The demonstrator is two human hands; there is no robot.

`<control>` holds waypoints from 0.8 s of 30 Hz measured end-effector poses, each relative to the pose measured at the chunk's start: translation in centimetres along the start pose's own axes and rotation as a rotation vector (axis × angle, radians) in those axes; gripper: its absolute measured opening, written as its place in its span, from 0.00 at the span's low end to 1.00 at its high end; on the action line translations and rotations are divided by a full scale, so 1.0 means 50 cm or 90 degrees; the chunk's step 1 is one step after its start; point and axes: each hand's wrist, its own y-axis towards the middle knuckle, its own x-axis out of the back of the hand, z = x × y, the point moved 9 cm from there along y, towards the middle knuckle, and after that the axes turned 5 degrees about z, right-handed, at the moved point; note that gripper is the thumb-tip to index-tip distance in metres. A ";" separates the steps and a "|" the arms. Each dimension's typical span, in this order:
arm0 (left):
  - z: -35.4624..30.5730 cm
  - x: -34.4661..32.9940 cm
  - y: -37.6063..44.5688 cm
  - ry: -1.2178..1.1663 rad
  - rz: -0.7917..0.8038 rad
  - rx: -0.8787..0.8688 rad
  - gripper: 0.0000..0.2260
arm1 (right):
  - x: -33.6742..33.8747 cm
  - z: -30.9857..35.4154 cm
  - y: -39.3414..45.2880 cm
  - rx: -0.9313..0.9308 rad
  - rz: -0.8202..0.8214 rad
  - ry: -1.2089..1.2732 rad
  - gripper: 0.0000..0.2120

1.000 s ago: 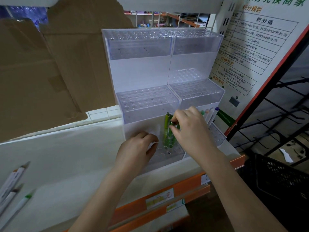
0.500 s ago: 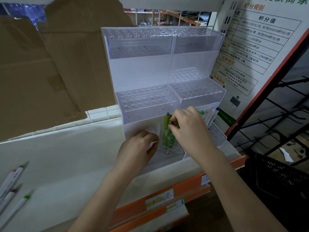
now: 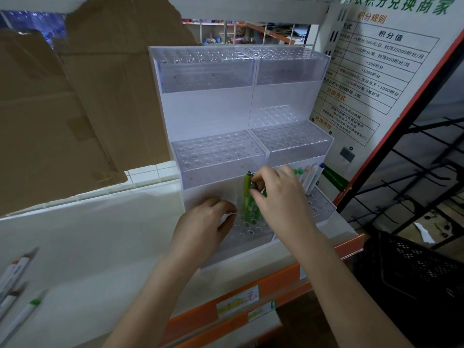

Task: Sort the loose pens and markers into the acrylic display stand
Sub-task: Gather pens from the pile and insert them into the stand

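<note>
The right hand pinches a slim green pen upright over the clear tiered acrylic stand. At nine o'clock of it, the left hand rests loosely curled on the stand's lowest tier, holding nothing.

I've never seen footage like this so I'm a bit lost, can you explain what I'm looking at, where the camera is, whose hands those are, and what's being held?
There is no machine here. The camera sits on a person's head and looks forward and down, so the two arms reaching in from below are that person's own.

In front of them a clear acrylic display stand with stepped tiers full of round holes sits on a white shelf. The right hand pinches the top of a green pen standing among other green pens in the lowest tier. The left hand rests curled against the stand's front; whether it holds anything is hidden.

A few markers stand in the lower right section, and loose markers lie at the far left of the shelf. Cardboard leans behind.
</note>
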 end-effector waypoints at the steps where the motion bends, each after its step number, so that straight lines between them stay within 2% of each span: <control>1: 0.000 0.002 0.001 -0.002 -0.001 0.000 0.08 | 0.000 -0.001 -0.001 -0.003 -0.001 0.002 0.12; 7: -0.004 0.009 0.002 0.000 -0.007 -0.016 0.04 | -0.001 -0.009 -0.001 -0.025 0.010 0.010 0.10; 11: -0.003 0.009 0.004 0.002 -0.011 -0.020 0.07 | 0.002 -0.013 0.000 -0.022 0.023 0.017 0.09; 19: -0.009 0.009 0.005 0.008 -0.017 -0.030 0.06 | 0.027 -0.024 0.002 -0.029 0.040 0.056 0.08; 24: -0.009 0.004 0.005 -0.002 -0.009 -0.020 0.06 | 0.037 -0.065 0.002 -0.084 0.051 0.088 0.07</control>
